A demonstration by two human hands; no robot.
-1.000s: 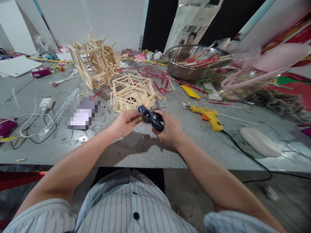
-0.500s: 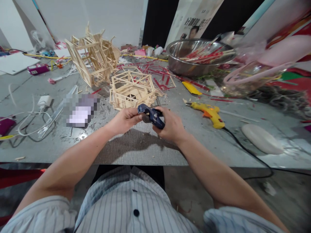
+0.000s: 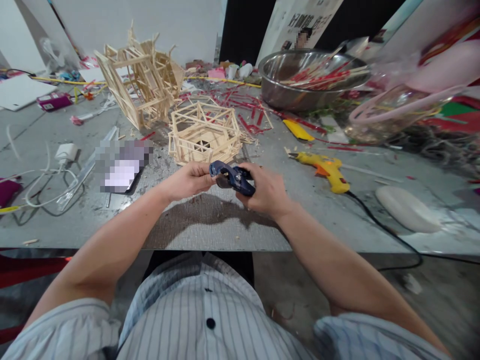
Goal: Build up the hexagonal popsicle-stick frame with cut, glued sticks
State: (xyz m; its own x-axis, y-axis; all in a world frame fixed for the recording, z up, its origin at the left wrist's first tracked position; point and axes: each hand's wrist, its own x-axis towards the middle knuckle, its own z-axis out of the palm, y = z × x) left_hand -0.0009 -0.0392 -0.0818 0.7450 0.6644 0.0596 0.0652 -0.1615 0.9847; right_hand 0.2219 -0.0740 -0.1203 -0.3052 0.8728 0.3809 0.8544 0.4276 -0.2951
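Note:
My right hand (image 3: 264,191) is closed round a dark blue cutter (image 3: 232,177), whose jaws point left. My left hand (image 3: 187,180) is pinched at the cutter's jaws, fingers together; whatever small thing it holds there is hidden. Both hands hover over the grey table (image 3: 210,225) near its front edge. Just beyond them lies a low hexagonal frame of wooden sticks (image 3: 204,135). A taller stick structure (image 3: 140,85) stands tilted behind it to the left.
A yellow glue gun (image 3: 324,170) with a black cord lies to the right, beside a white oval object (image 3: 408,210). A steel bowl (image 3: 300,95) holds red and wooden sticks. A phone (image 3: 122,167), a white charger (image 3: 65,151) and cables lie left.
Both hands stay together on the cutter, shifted slightly up and away from me. The view has tilted a little; nothing on the table has moved.

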